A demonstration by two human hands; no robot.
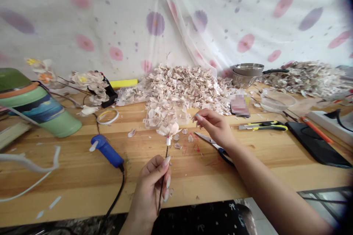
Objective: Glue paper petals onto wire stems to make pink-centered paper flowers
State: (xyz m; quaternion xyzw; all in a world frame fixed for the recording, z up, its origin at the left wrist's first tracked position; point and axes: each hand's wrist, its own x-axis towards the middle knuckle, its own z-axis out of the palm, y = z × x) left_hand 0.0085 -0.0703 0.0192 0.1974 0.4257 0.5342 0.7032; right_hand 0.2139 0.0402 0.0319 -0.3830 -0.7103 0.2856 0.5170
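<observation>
We gripped the flower (168, 130) by its stem (166, 151), left hand (152, 180) curled; our right hand (214, 125) pinched, whether on anything we couldn't tell.

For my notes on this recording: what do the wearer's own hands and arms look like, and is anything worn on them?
The left hand and right hand are ungloved, with long, tapered nails. The right forearm shows no sleeve. I see no watch or bracelet. In the lap is a black garment with small white bow prints.
</observation>
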